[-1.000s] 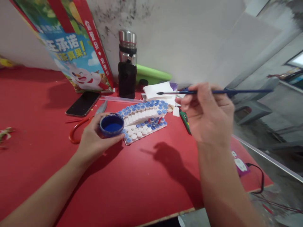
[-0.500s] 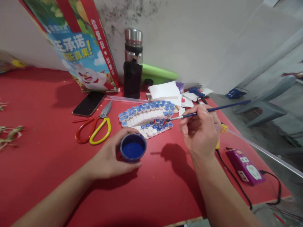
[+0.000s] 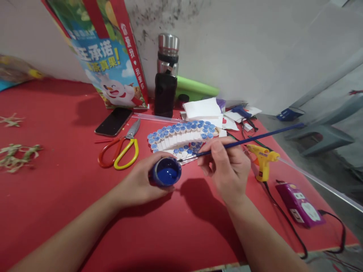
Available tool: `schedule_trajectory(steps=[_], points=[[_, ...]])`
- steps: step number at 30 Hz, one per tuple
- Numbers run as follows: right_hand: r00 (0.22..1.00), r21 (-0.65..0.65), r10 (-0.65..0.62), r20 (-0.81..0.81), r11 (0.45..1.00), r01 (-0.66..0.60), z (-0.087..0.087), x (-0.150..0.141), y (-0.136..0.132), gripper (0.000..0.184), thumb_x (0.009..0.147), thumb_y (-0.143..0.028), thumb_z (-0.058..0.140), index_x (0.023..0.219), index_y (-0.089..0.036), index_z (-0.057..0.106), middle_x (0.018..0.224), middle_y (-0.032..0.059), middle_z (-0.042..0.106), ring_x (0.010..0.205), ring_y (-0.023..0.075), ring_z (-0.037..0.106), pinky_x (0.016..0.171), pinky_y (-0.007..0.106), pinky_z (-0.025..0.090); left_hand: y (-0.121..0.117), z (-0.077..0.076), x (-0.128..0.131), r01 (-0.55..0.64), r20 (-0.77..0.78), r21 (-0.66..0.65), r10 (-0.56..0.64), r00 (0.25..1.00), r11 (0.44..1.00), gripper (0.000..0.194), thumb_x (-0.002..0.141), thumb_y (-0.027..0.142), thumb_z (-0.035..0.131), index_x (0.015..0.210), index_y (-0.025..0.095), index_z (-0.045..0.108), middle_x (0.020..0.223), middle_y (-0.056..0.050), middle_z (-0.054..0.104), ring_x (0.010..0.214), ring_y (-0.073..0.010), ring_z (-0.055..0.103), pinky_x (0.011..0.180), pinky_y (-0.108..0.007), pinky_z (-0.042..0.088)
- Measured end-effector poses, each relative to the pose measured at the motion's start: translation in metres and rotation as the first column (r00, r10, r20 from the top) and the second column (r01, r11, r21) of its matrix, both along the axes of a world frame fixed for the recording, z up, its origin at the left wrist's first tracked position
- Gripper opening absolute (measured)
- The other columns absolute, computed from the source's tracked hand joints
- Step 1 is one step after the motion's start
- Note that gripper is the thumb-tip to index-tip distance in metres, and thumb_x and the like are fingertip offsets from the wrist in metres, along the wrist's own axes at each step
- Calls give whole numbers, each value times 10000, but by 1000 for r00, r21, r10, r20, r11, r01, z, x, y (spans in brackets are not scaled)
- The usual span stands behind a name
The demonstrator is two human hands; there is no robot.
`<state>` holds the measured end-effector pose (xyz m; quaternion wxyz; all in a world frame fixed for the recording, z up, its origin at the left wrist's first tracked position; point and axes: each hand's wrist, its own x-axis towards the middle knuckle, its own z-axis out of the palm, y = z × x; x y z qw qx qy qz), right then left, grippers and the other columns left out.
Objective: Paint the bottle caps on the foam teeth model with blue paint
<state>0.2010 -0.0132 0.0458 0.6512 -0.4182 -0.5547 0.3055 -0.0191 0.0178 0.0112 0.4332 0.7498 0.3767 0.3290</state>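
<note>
My left hand (image 3: 141,183) is wrapped round a small jar of blue paint (image 3: 167,172), its mouth tipped toward me. In my right hand (image 3: 227,170) a thin paintbrush (image 3: 255,135) with a blue handle is pinched, its dark tip at the jar's right rim. Just behind both hands lies a white craft piece (image 3: 176,140) edged with small round discs. Most discs are painted blue on top; several at the front (image 3: 183,155) are white. My right hand and the jar hide part of its front edge.
Scissors (image 3: 124,149) and a phone (image 3: 114,121) lie to the left. A steel bottle (image 3: 168,49) and a printed bag (image 3: 113,71) stand by the wall. On the right are a yellow glue gun (image 3: 263,162), a purple power box (image 3: 301,206) and cords along the red table's (image 3: 181,234) edge.
My right hand has brought the brush left and down, from the discs to the paint jar's rim. The jar has tilted slightly. The whole view has shifted, uncovering the glue gun.
</note>
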Motion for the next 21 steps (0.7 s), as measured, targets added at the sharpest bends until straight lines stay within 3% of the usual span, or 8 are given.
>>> schedule_trajectory(steps=[6,21], points=[[975,80,23,223,996,-42,-4,-6,-8,143,1079,-321,657,962,-263,715,701,-44,685,499,87,574,480,250,464,-1,-2,0,13,6,35,-13,1000,999,552,759,234,865,1275,250,672,1236,-58,765,1062,-254,772,929,-342,640],[907,36,70,415,995,-93,-3,-11,-2,177,1060,-269,666,894,-221,704,686,-41,700,582,89,636,561,216,499,-1,-2,1,27,29,-3,-27,999,1000,553,769,177,830,1295,211,663,1265,-64,767,1092,-253,766,1007,-364,613]])
